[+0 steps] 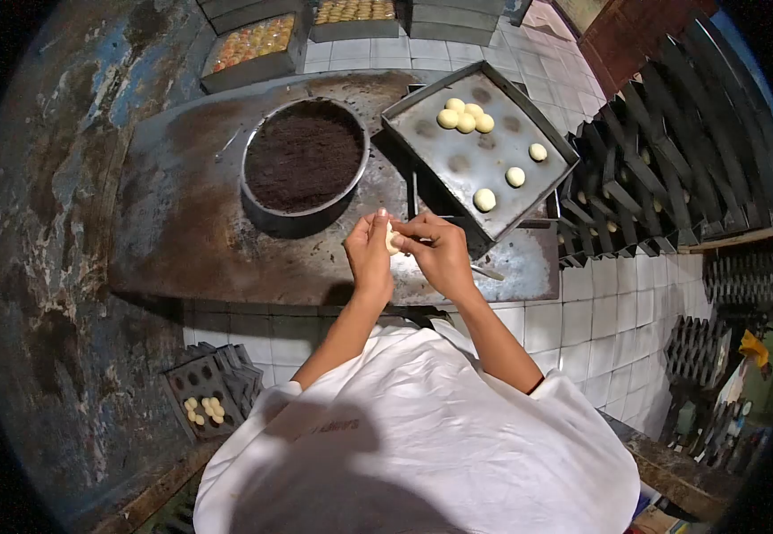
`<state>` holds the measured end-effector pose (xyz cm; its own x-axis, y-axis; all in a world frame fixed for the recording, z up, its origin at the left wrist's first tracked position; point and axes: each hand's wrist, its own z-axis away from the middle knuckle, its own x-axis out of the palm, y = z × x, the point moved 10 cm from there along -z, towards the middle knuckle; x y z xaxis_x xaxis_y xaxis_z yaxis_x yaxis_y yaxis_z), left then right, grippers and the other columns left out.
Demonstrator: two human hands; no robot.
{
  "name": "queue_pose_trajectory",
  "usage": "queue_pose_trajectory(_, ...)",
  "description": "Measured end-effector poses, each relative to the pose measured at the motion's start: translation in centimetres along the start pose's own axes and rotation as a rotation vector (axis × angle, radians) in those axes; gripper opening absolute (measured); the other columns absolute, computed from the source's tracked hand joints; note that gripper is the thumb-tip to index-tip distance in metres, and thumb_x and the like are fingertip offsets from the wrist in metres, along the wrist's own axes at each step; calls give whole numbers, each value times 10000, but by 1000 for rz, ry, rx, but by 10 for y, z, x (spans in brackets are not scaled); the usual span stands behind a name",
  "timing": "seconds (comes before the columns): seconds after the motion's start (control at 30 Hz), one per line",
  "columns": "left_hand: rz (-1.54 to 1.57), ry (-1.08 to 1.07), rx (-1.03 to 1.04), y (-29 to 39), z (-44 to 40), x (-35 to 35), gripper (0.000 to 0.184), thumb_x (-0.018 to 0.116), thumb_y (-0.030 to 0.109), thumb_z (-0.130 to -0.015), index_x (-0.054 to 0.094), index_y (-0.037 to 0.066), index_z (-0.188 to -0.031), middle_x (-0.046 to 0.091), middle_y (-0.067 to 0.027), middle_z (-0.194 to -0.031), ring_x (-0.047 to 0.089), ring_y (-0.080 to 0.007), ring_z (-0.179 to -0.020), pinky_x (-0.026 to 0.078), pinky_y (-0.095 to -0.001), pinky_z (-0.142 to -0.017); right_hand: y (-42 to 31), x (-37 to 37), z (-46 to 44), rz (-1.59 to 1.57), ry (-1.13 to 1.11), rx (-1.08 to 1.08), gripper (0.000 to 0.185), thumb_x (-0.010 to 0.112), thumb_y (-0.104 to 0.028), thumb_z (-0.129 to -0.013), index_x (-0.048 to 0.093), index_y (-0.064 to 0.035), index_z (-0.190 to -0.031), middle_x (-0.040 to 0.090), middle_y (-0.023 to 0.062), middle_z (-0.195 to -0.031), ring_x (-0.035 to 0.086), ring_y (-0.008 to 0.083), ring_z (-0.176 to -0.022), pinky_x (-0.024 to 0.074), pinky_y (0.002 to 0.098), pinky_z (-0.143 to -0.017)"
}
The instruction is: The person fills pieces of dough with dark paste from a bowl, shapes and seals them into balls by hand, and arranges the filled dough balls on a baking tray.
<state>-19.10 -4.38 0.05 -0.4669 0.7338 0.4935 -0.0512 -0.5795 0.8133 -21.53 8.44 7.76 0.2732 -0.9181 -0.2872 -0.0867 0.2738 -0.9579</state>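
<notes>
A small piece of pale dough [393, 239] is held between both hands over the table's front part. My left hand [370, 256] is closed around its left side, thumb pointing up. From the right, my right hand [440, 256] pinches the same dough with thumb and fingertips. Just beyond my left hand stands a round metal basin [365, 169] of dark brown crumbly filling [305, 156]. To the upper right, a square metal tray [440, 165] carries several pale dough balls [466, 123], some clustered and three apart. The dough's underside is hidden by my fingers.
A metal-handled tool [488, 272] lies by my right wrist on the worn table [182, 214]. Stacked dark trays [636, 169] rise at the right. Boxes of baked goods [253, 44] stand beyond the table. Another tray with dough balls [200, 392] is low at left.
</notes>
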Motion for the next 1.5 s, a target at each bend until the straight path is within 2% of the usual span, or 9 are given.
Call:
queue_pose_trajectory(0.17,-234,25,85,-11,-2,42,270,570,214,-1052,702,-6,-967,695,-36,-894,624,-85,-805,490,-251,-758,36,-49,-22,46,88,89,277,795,-112,-836,739,28,-1069,709,134,-1031,676,177,-893,526,306,-803)
queue_pose_trajectory(0.27,-371,-256,208,-28,-9,76,431,485,318,-1079,722,-40,-1035,709,-126,-1223,573,-236,-1281,414,-353,-1076,86,-47,-35,-205,-174,170,561,747,-179,-929,522,90,-1367,672,127,-1222,643,180,-1091,528,303,-930)
queue_pose_trajectory(0.43,-496,-396,50,-65,-8,107,368,501,261,-1059,683,5,-1252,527,-124,-1504,319,-278,-1505,234,-410,-1218,129,-47,-17,-636,-639,582,489,709,-223,-959,575,-4,-1375,671,89,-1213,645,181,-1091,574,310,-839)
queue_pose_trajectory(0.6,-441,-101,229,-38,-11,49,354,540,165,-1016,631,-2,-1315,570,-168,-1437,445,-252,-1415,271,-399,-1198,142,-107,-133,357,-443,-22,390,756,-228,-854,694,-21,-1178,747,137,-1019,719,290,-938,550,390,-868)
queue_pose_trajectory(0.7,-535,188,147,-44,10,-39,332,551,147,-1003,645,-24,-1272,622,-154,-1356,545,-244,-1295,351,-380,-1140,222,-111,-190,763,-172,-351,750,776,-249,-821,454,-32,-1463,517,225,-1451,523,401,-1313,446,425,-1088)
queue_pose_trajectory(0.8,-401,312,180,-62,53,-140,332,576,183,-999,655,-23,-1248,648,-127,-1298,582,-229,-1225,406,-363,-1084,278,-89,-178,808,-384,-410,837,666,-339,-930,237,-12,-1570,227,227,-1630,285,489,-1457,295,573,-1178)
queue_pose_trajectory(0.9,-752,394,277,-66,102,-233,361,585,267,-1001,659,10,-1243,650,-132,-1302,573,-247,-1243,423,-410,-1054,262,-90,-197,1089,-459,-245,598,516,-371,-1018,413,-9,-1483,362,189,-1590,325,402,-1469,265,552,-1193)
queue_pose_trajectory(1.17,-411,804,201,-42,160,-170,294,623,226,-988,677,-1,-1166,680,-41,-1104,606,-133,-1004,438,-304,-907,250,-62,-233,988,-231,-324,675,367,-471,-1038,285,-90,-1588,234,135,-1664,138,315,-1557,48,524,-1257)
queue_pose_trajectory(1.5,-451,755,302,-15,129,-160,209,617,156,-994,700,-8,-1094,684,-56,-1109,603,-145,-994,464,-311,-884,256,-94,-348,1330,90,-454,293,682,-262,-868,635,-125,-1122,667,86,-1076,588,267,-1089,370,534,-940)
